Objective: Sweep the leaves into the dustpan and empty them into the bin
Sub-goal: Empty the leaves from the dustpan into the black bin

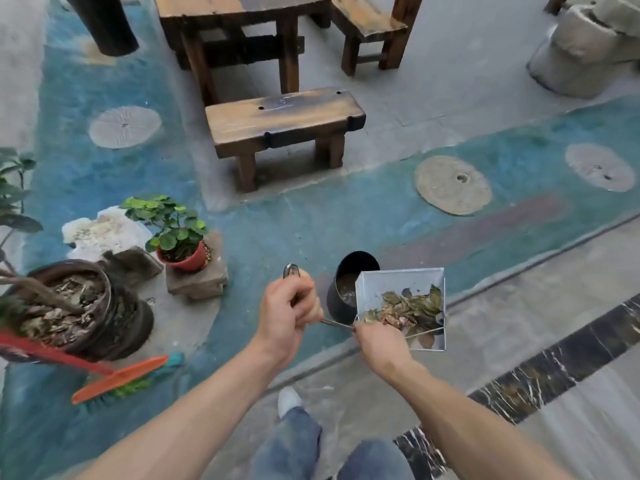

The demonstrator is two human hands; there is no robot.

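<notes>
A grey metal dustpan [388, 282] hangs in the air beside a black round bin [341, 306] that stands on the painted floor. Dry brown and green leaves [412, 308] lie heaped in the pan's lower half. My left hand [289, 308] is closed around the dustpan's long handle, whose looped end sticks up above my fist. My right hand [379, 342] grips the pan's near edge by the wire bracket, fingers touching the leaves. The pan's left corner overlaps the bin's rim. An orange-backed broom [117, 377] with green bristles lies on the floor at the left.
A large dark planter [114, 306] filled with dead leaves stands at the left, a small red potted plant [180, 233] on a stone block behind it. A wooden stool [284, 123] and table stand farther ahead. My legs and a white shoe [289, 400] are below.
</notes>
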